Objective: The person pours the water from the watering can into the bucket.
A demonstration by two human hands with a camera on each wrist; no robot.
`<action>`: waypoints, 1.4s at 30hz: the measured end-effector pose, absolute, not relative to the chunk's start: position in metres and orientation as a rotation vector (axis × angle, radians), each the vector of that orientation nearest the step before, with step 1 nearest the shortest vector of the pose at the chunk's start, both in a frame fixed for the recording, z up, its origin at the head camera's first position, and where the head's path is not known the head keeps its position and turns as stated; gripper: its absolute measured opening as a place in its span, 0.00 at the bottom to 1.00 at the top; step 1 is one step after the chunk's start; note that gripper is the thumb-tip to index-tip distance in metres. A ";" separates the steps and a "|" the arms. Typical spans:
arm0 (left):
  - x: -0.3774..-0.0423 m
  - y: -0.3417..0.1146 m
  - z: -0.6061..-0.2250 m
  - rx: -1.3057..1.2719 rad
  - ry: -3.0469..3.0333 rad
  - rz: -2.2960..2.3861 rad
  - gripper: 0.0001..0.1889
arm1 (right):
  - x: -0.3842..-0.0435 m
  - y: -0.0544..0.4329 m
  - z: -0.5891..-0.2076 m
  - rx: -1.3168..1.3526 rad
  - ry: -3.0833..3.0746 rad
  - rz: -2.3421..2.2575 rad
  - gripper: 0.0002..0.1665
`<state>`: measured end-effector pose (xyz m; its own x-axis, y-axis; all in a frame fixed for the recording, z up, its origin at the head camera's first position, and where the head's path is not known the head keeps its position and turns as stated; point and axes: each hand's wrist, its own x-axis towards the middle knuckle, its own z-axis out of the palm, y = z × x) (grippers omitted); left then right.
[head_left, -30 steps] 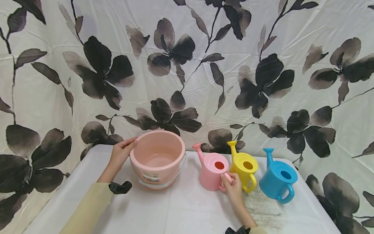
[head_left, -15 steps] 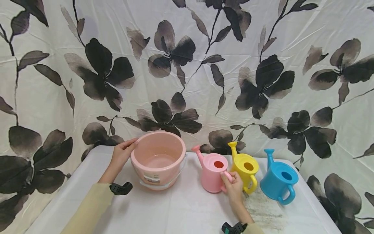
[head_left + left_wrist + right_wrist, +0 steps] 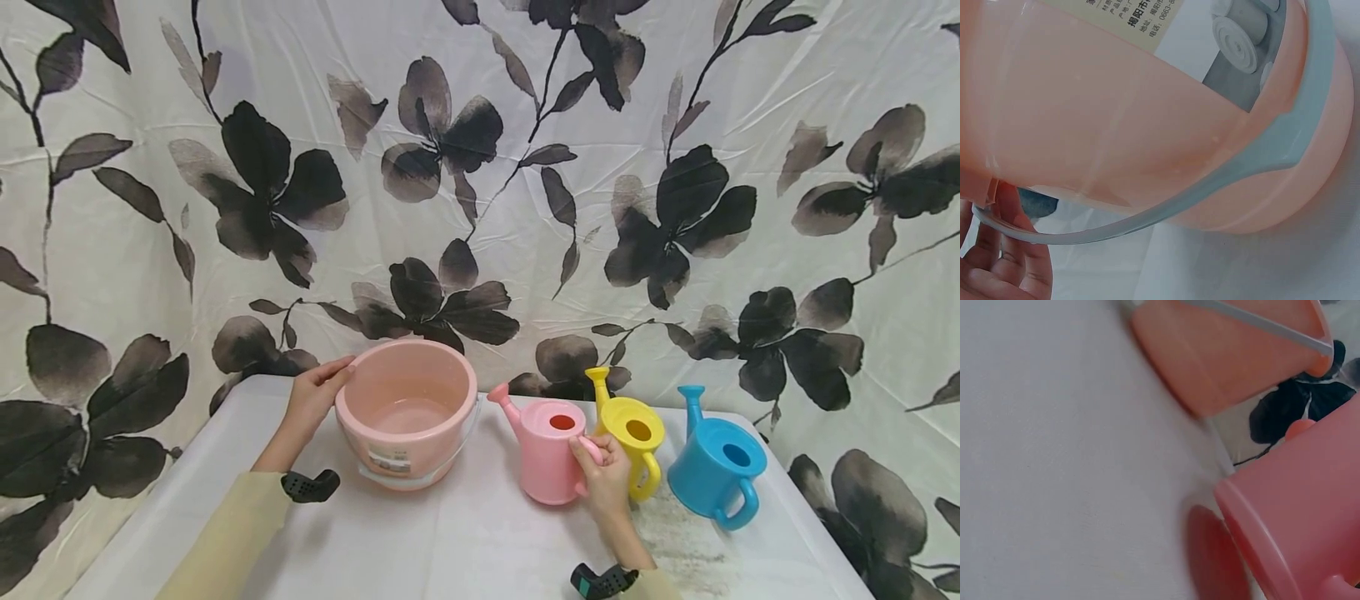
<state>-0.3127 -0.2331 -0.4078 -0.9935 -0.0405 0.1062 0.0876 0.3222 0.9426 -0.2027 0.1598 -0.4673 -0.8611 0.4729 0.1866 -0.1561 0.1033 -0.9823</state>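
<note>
Where the left hand (image 3: 313,398) sits, head view: at the left side of the pink bucket (image 3: 408,417), fingers gripping the rim; black band (image 3: 311,486) at the wrist.
Pink bucket, head view: one, upright on the white tabletop (image 3: 480,542); pale bail (image 3: 412,482) hanging down the front, sticker (image 3: 390,459) on the wall.
Right hand (image 3: 607,479), head view: fingers pinching the handle of the pink watering can (image 3: 551,458).
Pink watering can, head view: one, about upright, between bucket and yellow can, spout toward the bucket; whether its base touches the tabletop cannot be told.
Yellow watering can (image 3: 628,417), head view: one, upright, just beside the right hand.
Blue watering can (image 3: 712,467), head view: one, upright, rightmost of the three.
Backdrop, head view: white cloth (image 3: 555,333) with dark flowers.
Bucket, left wrist view: wall close up, sticker printed with characters and a picture; left hand at the lower left beside the bail's end, partly hidden by the rim.
Pink can, right wrist view: cut off at the right edge, bucket well apart above.
</note>
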 end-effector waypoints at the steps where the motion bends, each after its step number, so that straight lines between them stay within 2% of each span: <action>1: -0.313 -0.233 -0.408 -0.044 -2.463 -1.770 0.27 | -0.202 0.160 -0.466 -0.303 -1.926 1.814 0.16; 11: -0.312 -0.233 -0.407 -0.035 -2.469 -1.768 0.26 | -0.192 0.164 -0.442 -0.180 -1.816 1.917 0.08; 18: -0.312 -0.231 -0.407 -0.029 -2.454 -1.765 0.25 | -0.184 0.166 -0.422 -0.174 -1.796 1.954 0.09; 30: -0.313 -0.234 -0.408 -0.030 -2.481 -1.745 0.27 | -0.181 0.175 -0.393 0.046 -1.740 2.012 0.12; 42: -0.312 -0.233 -0.407 -0.039 -2.499 -1.740 0.27 | -0.188 0.174 -0.370 0.222 -1.764 2.124 0.11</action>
<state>-0.3121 -0.2332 -0.4072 -0.9951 -0.0336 0.0934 0.0759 0.3481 0.9344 -0.1877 0.1744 -0.3696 -0.9193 0.1797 0.3501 -0.3771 -0.1480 -0.9143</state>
